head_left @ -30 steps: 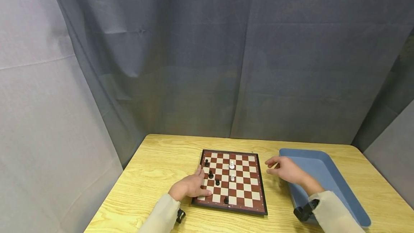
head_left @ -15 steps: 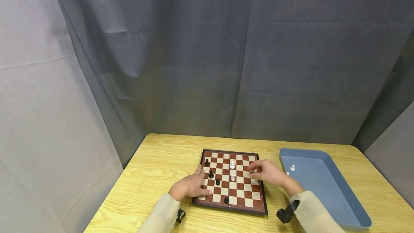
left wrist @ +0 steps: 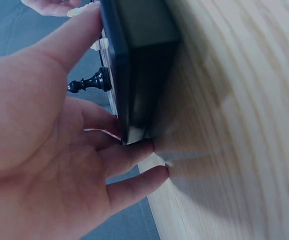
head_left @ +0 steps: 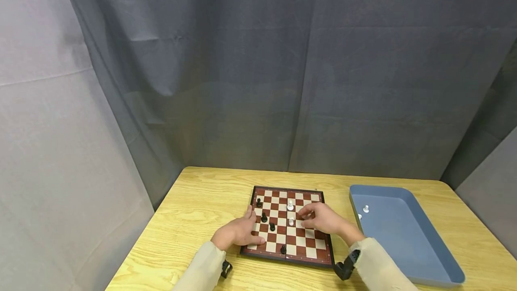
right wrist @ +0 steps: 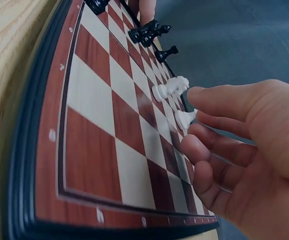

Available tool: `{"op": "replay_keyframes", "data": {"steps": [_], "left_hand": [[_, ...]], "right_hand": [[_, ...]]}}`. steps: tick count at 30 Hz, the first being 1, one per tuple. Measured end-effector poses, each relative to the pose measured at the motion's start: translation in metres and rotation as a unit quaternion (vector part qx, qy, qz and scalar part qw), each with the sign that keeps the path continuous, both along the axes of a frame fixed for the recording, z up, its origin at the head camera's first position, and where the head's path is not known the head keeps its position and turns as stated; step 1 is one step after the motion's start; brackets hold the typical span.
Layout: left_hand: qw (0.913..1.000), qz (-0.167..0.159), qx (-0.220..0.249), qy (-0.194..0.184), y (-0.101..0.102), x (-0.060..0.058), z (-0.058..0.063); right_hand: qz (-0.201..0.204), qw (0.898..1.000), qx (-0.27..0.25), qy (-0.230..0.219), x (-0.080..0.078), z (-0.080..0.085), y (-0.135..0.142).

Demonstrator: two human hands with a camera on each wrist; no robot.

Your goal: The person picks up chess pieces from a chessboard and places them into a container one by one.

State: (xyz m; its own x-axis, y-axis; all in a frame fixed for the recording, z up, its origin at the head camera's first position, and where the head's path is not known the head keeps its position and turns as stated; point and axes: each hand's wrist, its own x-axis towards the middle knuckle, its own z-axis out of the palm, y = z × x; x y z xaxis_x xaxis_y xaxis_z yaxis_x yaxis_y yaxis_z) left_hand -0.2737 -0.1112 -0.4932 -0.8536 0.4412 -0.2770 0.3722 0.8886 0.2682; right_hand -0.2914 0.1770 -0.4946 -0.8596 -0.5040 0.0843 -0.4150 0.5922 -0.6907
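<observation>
A red-and-cream chessboard (head_left: 300,241) lies on the table. My left hand (head_left: 238,231) rests at its left edge, thumb on the board's rim and other fingertips reaching down to the tabletop in the left wrist view. My right hand (head_left: 326,219) hovers over the board's right half, fingers bent and parted around air. Its thumb and fingertips are close to a white knight (right wrist: 170,88). Another white piece (head_left: 290,205) stands just behind. Black pieces on the left half include a pawn (left wrist: 89,81), a piece in the far-left corner (head_left: 259,202) and one near the front edge (head_left: 283,249).
A blue tray (head_left: 408,237) stands to the right of the board, with small white pieces, one a white pawn (head_left: 365,209), at its far left. The wooden table (head_left: 173,223) ends at a grey curtain (head_left: 242,80) behind.
My right hand has moved left from beside the tray to over the board, near the white knight, uncovering white pieces in the tray. My left hand has stayed in place.
</observation>
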Motion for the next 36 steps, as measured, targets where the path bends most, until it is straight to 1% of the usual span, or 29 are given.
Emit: {"op": "replay_keyframes", "data": {"steps": [3,7,13,16,19,24,28,36], "left_hand": [[1.0000,-0.001,0.001,0.002,-0.001,0.000,-0.001],[1.0000,0.000,0.002,0.000,-0.001,0.001,-0.001],[1.0000,-0.003,-0.003,0.006,0.002,0.001,-0.001],[0.9999,-0.004,-0.010,0.008,0.003,0.001,-0.001],[0.9999,-0.004,-0.010,0.007,0.003,0.002,0.000],[1.0000,-0.005,-0.008,0.002,0.002,0.002,-0.001],[1.0000,-0.002,-0.006,-0.003,0.001,0.002,-0.001],[0.9999,0.001,-0.011,-0.001,0.000,0.002,0.002]], "right_hand": [[0.002,1.000,0.006,0.002,0.000,-0.003,-0.005],[-0.003,1.000,0.011,-0.011,0.000,-0.006,-0.009],[-0.019,0.999,0.029,0.009,0.001,-0.007,-0.012],[-0.017,0.999,0.030,0.016,0.002,-0.007,-0.015],[-0.018,0.999,0.034,0.014,0.002,-0.008,-0.019],[-0.038,0.998,0.054,0.013,0.001,-0.010,-0.025],[-0.045,0.997,0.064,0.017,0.001,-0.011,-0.028],[-0.049,0.997,0.064,0.016,-0.001,-0.011,-0.032]]}}
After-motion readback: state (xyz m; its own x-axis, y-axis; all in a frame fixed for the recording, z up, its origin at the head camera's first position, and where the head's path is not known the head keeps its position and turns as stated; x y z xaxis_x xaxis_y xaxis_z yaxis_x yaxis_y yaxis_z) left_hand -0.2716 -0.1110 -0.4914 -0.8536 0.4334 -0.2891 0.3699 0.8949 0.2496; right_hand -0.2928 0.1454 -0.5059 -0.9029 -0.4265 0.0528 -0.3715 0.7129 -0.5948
